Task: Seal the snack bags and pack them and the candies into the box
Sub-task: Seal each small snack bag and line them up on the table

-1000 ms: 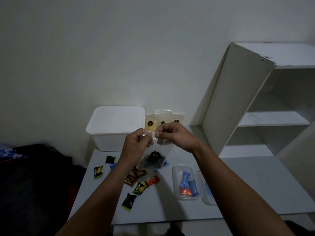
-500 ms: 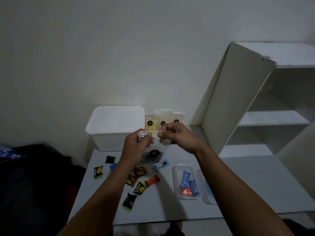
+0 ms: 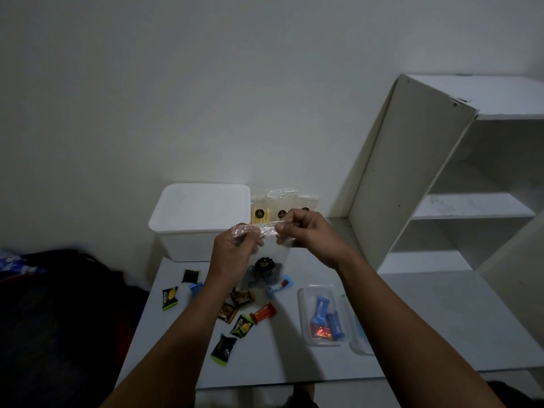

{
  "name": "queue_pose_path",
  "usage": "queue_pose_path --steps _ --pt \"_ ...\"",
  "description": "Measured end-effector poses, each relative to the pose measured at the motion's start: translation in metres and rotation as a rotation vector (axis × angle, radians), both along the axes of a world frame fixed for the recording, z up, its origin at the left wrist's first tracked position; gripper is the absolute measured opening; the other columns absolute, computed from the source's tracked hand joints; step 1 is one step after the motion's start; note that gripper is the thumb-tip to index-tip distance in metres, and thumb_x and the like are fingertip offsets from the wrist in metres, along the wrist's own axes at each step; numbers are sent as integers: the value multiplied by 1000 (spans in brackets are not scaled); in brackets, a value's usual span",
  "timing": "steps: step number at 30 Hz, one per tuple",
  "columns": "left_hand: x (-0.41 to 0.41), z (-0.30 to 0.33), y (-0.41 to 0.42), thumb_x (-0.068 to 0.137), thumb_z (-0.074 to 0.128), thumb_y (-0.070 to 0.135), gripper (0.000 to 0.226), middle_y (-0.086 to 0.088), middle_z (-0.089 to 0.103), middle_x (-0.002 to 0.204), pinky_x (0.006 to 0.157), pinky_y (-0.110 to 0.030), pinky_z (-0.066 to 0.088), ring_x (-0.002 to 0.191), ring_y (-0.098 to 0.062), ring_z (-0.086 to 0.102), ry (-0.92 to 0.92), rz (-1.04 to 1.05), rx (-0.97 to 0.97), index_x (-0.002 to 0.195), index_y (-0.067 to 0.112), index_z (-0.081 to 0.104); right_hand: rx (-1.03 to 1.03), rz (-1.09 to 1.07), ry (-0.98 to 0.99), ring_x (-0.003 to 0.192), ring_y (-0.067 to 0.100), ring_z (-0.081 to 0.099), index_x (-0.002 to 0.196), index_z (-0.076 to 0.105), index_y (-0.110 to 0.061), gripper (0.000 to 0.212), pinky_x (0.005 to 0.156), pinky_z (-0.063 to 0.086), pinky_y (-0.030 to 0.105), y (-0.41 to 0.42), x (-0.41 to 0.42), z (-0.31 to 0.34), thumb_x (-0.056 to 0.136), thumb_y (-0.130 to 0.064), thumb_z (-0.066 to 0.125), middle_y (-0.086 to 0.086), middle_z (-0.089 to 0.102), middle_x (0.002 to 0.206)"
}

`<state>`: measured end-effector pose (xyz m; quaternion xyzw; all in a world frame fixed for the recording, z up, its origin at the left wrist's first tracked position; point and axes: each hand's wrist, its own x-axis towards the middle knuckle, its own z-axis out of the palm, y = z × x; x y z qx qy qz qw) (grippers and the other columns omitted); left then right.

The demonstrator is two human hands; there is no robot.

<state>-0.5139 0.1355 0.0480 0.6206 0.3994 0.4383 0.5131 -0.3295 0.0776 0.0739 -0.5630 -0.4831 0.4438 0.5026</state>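
I hold a clear snack bag (image 3: 265, 267) with a round black label and dark snacks up in front of me. My left hand (image 3: 235, 251) pinches the left end of its top strip and my right hand (image 3: 306, 231) pinches the right part. The bag hangs over several wrapped candies (image 3: 240, 316) scattered on the white table (image 3: 412, 319). Behind my hands more snack bags (image 3: 282, 206) with yellow snacks lean on the wall, next to a white lidded box (image 3: 200, 219).
A clear plastic container (image 3: 322, 315) with blue and red candies lies at the right of the scattered candies, with its clear lid (image 3: 357, 334) beside it. A white shelf unit (image 3: 441, 187) stands at the right. Dark cloth (image 3: 59, 319) lies left of the table.
The bag has stayed raised in both hands. My fingers have shifted along its top strip, and the bag's bottom swung slightly.
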Motion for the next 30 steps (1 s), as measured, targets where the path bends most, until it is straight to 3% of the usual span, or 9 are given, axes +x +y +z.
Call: queue_pose_path --steps 4,8,14,17,22,30 --pt "-2 -3 3 97 66 17 22 -7 75 74 67 -21 54 69 -15 65 7 11 -17 79 7 75 -10 -18 0 87 25 73 93 72 -7 8 97 53 62 2 -1 0 96 -14 71 10 75 85" --pt "-5 -2 5 97 65 16 20 -2 76 75 69 -21 56 72 -13 67 3 24 3 81 11 75 -12 -26 41 90 24 73 101 72 0 18 93 56 49 0 1 -1 97 -17 68 17 77 99" --pt "-4 -3 4 98 64 14 19 2 75 72 66 -16 53 70 -12 66 -37 20 -21 83 10 75 25 -54 30 83 25 73 94 71 -4 9 87 53 47 2 -1 -2 97 -12 68 14 76 92" --pt "-3 -4 5 98 65 16 18 0 76 75 69 -21 57 74 -15 69 -28 7 -21 85 12 76 13 -70 20 86 23 74 102 71 3 18 88 55 45 -1 -1 -3 97 -14 69 15 78 97" --pt "-3 -3 4 98 65 18 18 -6 77 81 75 -30 58 77 -19 70 -29 10 -35 87 10 76 6 -49 29 94 22 74 105 75 -3 21 91 57 43 -5 -4 -4 101 -19 62 12 79 105" --pt "-4 -3 2 99 64 20 21 2 77 77 72 -23 57 72 -11 69 -22 11 -29 83 15 77 69 -67 11 98 34 73 103 79 -7 19 98 55 55 -5 -2 -5 100 -18 64 13 79 103"
